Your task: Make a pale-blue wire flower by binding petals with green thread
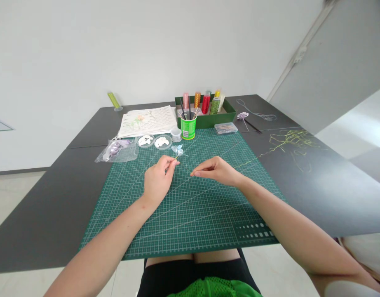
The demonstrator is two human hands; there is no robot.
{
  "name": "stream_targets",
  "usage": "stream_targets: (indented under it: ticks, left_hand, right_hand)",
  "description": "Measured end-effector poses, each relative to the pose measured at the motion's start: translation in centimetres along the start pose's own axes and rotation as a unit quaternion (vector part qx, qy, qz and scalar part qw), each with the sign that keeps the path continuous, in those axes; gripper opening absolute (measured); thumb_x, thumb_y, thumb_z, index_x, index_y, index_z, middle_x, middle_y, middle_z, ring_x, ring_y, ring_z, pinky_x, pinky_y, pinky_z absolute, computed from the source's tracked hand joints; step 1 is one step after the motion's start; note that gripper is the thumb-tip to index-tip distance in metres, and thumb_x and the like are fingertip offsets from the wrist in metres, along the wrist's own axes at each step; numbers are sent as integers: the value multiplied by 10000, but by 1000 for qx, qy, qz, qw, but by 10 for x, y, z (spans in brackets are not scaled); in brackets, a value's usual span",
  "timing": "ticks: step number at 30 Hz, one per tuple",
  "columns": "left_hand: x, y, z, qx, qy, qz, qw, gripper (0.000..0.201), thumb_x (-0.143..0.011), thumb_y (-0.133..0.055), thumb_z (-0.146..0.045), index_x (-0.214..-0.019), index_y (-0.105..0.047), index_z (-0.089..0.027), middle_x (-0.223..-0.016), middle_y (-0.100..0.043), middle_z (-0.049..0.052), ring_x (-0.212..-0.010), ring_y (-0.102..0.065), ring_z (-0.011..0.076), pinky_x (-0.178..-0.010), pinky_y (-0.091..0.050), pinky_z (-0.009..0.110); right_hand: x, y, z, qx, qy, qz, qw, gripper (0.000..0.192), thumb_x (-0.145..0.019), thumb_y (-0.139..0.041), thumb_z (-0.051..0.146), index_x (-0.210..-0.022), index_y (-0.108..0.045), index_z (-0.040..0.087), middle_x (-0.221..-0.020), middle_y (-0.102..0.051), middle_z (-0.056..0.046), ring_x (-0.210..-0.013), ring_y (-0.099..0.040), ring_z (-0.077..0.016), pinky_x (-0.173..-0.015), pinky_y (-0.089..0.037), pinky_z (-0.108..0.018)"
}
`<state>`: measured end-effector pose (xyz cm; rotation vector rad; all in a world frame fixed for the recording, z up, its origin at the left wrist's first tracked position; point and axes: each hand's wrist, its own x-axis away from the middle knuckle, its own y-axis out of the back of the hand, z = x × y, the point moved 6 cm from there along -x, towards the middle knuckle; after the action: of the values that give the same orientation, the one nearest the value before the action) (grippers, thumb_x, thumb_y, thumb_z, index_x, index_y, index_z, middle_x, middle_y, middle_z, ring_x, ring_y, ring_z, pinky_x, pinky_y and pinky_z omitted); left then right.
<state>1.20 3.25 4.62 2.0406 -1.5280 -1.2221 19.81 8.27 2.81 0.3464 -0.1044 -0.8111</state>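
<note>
Over the mat's middle, my left hand (160, 175) pinches a small pale blue flower (177, 151) by its thin yellow-green stem, petals pointing up and away. To its right, a short gap apart, my right hand (216, 170) is closed in a pinch, fingertips toward the flower. A yellow-green thread (248, 162) runs from a loose bundle (290, 139) on the right to behind my right hand, which appears to grip it; the strand between the fingertips is too fine to make out clearly. Both hands are above the green cutting mat (184, 218).
Behind the hands stand a green can (188, 128) of tools, dishes of white petals (163, 142), and a green box (214, 120) with thread spools. Paper sheets (148, 120) and a plastic bag (117, 151) lie left. A clear case (226, 128) and purple flower (242, 116) lie right.
</note>
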Motion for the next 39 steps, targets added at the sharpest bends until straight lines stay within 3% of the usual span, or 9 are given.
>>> stream_targets:
  ticks: [8,14,19,22,27,32,35,37,39]
  left_hand:
    - [0,-3,0,29,54,23,998,161,-997,-554,-321,-1052,-670,-224,-945,-818,0,-524,-689,145,-581,-491,263]
    - [0,-6,6,174,103,26,979,182,-960,-599,-368,-980,-671,-203,-861,-816,35,-810,-780,217,-818,-566,333]
    - [0,-8,6,247,132,33,959,183,-929,-633,-366,-954,-660,-187,-813,-807,52,-768,-779,224,-821,-590,367]
    - [0,-6,2,264,127,31,956,178,-925,-637,-362,-945,-660,-187,-789,-802,48,-751,-777,220,-800,-601,360]
    - [3,-5,-4,267,118,41,956,170,-927,-640,-364,-949,-658,-196,-788,-803,42,-770,-781,224,-795,-610,362]
    - [8,-11,-7,274,121,66,952,177,-933,-632,-378,-950,-647,-202,-799,-805,39,-753,-778,220,-783,-607,356]
    - [11,-14,-9,284,118,77,949,176,-937,-624,-378,-953,-635,-202,-805,-806,36,-731,-773,206,-756,-601,332]
    - [11,-16,-11,278,111,85,950,173,-938,-620,-374,-952,-628,-202,-778,-799,25,-685,-762,193,-695,-588,305]
    - [12,-17,-13,270,106,96,952,162,-940,-612,-364,-944,-621,-201,-711,-779,6,-618,-739,179,-614,-558,276]
  right_hand:
    - [0,-5,1,-69,7,-13,998,339,-812,-743,478,-915,-833,168,-714,-729,-52,-557,-484,-108,-501,-335,-244]
    - [0,-2,0,-61,-9,-23,998,326,-821,-728,460,-878,-806,148,-615,-619,-4,-507,-356,-74,-473,-223,-238]
    - [0,8,-13,-122,-81,-101,984,316,-849,-675,504,-914,-641,197,-525,-353,103,-454,-238,-65,-450,-160,-226]
    - [1,17,-27,-74,-143,-147,976,285,-910,-580,504,-918,-527,224,-558,-385,97,-465,-309,-85,-471,-238,-228]
    - [2,32,-26,192,-81,-265,941,171,-911,-554,332,-1027,-573,209,-998,-669,-80,-946,-623,-244,-863,-481,-419]
    - [-4,5,-10,74,56,-178,980,267,-933,-471,224,-1128,-654,225,-1309,-641,-87,-1278,-566,-233,-1117,-406,-455]
    - [-5,-18,-5,-102,43,-93,989,255,-929,-553,300,-1144,-670,226,-1199,-694,-73,-1166,-640,-216,-1027,-497,-417]
    - [-4,-30,-3,-210,19,-72,975,278,-906,-601,358,-1134,-667,213,-1087,-706,-66,-930,-693,-188,-790,-574,-347]
    - [-3,-39,-3,-247,-18,-71,966,304,-888,-639,412,-1100,-673,196,-799,-667,-8,-606,-596,-119,-523,-475,-249]
